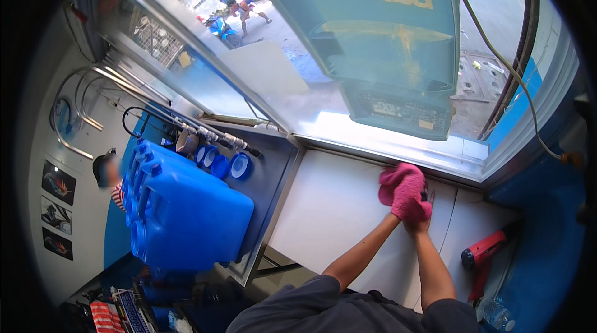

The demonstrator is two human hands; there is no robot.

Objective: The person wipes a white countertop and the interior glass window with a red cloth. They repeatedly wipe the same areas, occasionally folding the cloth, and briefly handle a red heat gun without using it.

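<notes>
Both of my hands meet over the white tabletop, close to the window sill. A fuzzy pink cloth covers most of my left hand, which is closed round it. My right hand is pressed against the cloth from the right, its fingers bent round a small dark thing. Most of that thing is hidden by the cloth and fingers, so its kind cannot be made out.
Left of the table, blue water jugs stand on a metal counter with blue caps and filling pipes. A red and black heat gun lies at right, above a clear bottle. A glass window rises ahead; two people are farther off.
</notes>
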